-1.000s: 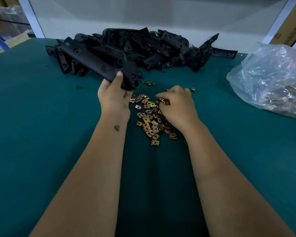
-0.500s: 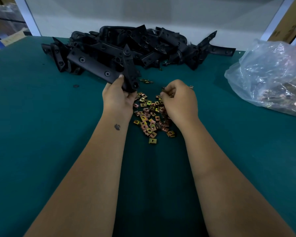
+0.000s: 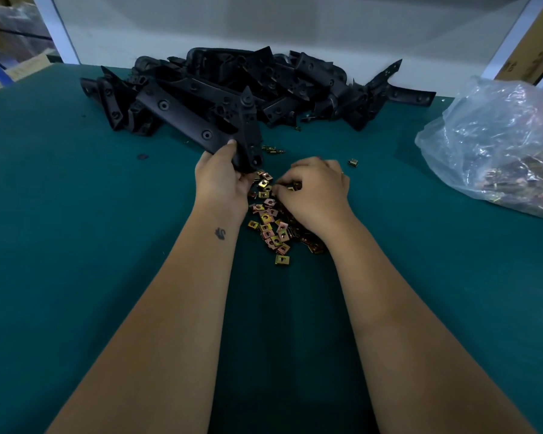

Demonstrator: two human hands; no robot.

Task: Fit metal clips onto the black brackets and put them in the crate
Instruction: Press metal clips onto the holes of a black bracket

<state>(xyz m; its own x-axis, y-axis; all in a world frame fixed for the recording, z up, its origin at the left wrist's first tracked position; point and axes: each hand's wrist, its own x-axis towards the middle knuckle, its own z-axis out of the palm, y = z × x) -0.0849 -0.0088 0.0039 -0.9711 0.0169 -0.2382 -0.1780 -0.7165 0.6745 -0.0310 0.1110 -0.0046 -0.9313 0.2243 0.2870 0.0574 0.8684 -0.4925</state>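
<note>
Gripping one black bracket [image 3: 201,123] at its near corner, the left hand [image 3: 221,183] is closed on it; the long arm runs up-left over the bracket pile [image 3: 295,79]. Right hand [image 3: 315,195], fingers curled, rests on the scattered metal clips [image 3: 271,227]; whether it pinches one cannot be told. Green table [image 3: 76,245] lies bare left and near, a plastic bag [image 3: 499,145] at the right edge.

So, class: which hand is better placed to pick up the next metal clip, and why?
Probably the right hand: its curled fingers already rest on the loose clips on the green table, while the left hand is occupied gripping a black bracket.
</note>
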